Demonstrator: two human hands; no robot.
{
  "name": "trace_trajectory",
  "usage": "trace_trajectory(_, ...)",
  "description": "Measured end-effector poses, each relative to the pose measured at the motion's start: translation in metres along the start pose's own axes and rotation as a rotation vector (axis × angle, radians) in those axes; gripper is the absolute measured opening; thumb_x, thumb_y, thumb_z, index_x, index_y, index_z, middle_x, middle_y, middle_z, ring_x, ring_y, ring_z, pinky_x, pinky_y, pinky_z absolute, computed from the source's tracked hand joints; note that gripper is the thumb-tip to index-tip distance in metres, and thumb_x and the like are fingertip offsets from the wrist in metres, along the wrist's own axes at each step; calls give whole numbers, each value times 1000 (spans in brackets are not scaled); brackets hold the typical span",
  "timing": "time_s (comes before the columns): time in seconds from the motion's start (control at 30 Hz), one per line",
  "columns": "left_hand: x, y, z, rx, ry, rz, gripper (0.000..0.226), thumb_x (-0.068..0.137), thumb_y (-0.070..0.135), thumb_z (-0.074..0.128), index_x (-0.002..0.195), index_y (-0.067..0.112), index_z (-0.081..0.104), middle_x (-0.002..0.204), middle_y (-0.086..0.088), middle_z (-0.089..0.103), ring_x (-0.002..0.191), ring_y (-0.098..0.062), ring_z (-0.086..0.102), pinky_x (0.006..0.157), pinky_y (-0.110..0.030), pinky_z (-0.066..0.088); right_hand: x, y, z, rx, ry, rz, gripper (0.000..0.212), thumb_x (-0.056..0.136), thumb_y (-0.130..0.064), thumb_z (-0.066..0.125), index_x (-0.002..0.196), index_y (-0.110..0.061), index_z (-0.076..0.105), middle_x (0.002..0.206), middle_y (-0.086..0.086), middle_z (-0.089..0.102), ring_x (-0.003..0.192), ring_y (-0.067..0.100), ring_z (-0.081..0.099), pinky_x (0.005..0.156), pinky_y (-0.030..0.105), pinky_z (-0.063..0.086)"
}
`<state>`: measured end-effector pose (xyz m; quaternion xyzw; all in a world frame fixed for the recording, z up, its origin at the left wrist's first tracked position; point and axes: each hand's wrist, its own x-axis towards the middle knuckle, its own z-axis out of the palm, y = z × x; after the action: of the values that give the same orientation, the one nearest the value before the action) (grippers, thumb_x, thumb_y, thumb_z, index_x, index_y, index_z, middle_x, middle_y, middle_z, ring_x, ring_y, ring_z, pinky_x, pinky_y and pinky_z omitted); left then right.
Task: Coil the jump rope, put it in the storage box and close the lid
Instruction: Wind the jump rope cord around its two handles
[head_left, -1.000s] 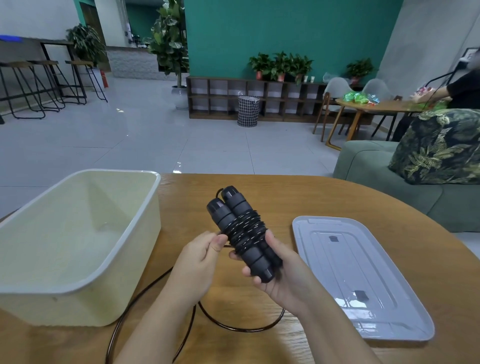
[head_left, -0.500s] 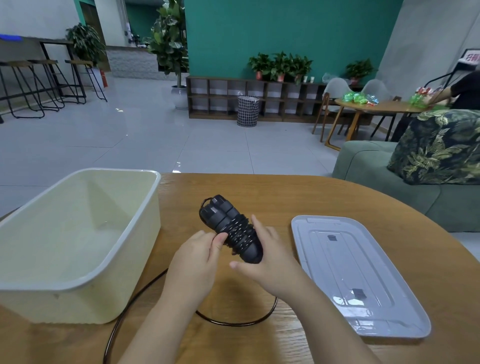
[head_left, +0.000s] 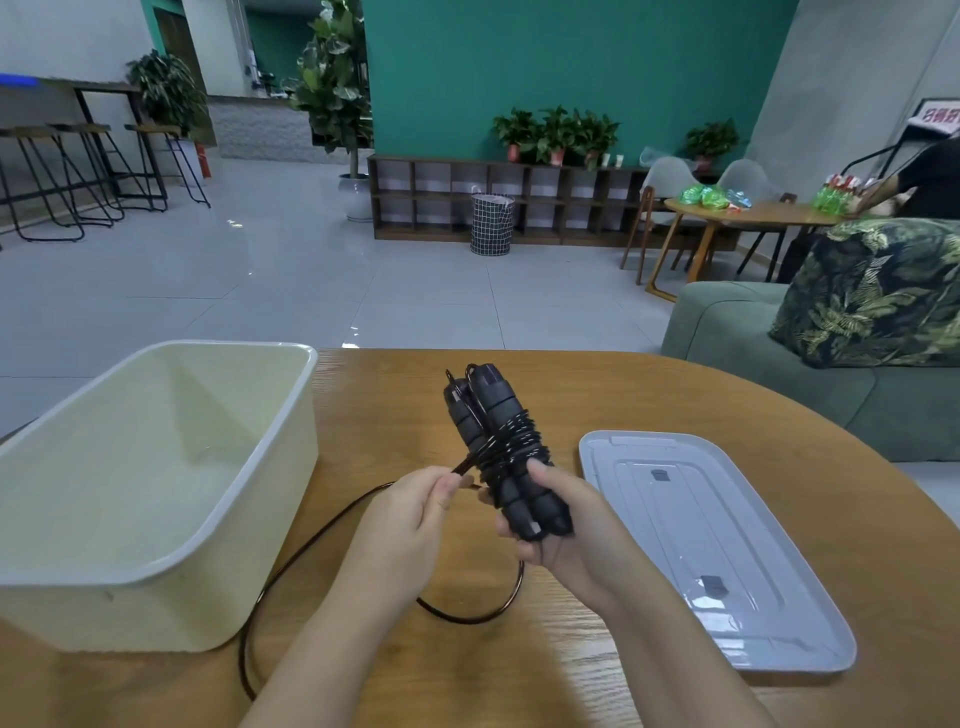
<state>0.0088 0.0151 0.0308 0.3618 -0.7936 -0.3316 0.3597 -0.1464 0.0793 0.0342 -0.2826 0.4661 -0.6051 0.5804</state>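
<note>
Rope (head_left: 506, 447) half-wound round handles, both hands holding.

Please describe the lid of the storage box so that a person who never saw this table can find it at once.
On the round wooden table, look to the right of the two hands, opposite the cream storage box on the left. There the lid lies flat. It is the only grey, translucent, shallow panel; the box is deep and open.

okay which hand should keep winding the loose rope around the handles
Left. The left hand pinches the loose rope, while the right hand grips the bundled handles and cannot let go.
</note>
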Motion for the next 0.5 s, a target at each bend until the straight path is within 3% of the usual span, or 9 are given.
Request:
trace_trajectory(0.07,1,-2,1,8,-5,1,27,94,35,35,90,30,61,86,9,68,87,-2,58,72,-23,46,-2,-1,1,69,-69,26,48,80,-36,55,115,-4,63,96,20,68,58,18,59,40,19,39)
trace_trajectory(0.1,2,-2,2,-1,-11,-7,25,93,37,34,90,35,59,86,11,68,87,1,58,72,-25,46,-2,-1,1,95,-93,40,47,79,-36,54,113,-6,65,94,20,69,57,18,58,38,18,38)
trace_trajectory(0.2,4,6,-1,-108,-57,-39,20,87,46,32,93,50,50,84,34,60,85,23,52,72,-4,39,-2,-1,4,143,-148,73,47,79,-39,52,109,-7,68,91,21,70,52,20,60,33,17,38)
trace_trajectory(0.3,8,12,-6,-243,-128,-90,29,87,43,33,79,33,58,54,32,59,54,14,52,52,-6,37,-3,-2,8,174,-162,107,48,78,-43,52,104,-8,72,93,22,71,52,21,64,33,18,43)
trace_trajectory(0.37,10,11,-7,-198,-96,-84,35,92,37,35,74,23,61,49,25,58,50,10,50,48,-8,35,-2,-2,13,142,-133,112,46,81,-43,52,105,-8,71,96,21,71,58,24,67,38,22,50)
trace_trajectory(0.5,10,0,-2,-111,58,-105,31,91,40,40,82,25,66,71,14,64,68,10,56,55,-8,34,6,1,14,-157,137,-64,22,93,-33,54,108,-18,61,104,14,70,84,30,70,67,40,60)
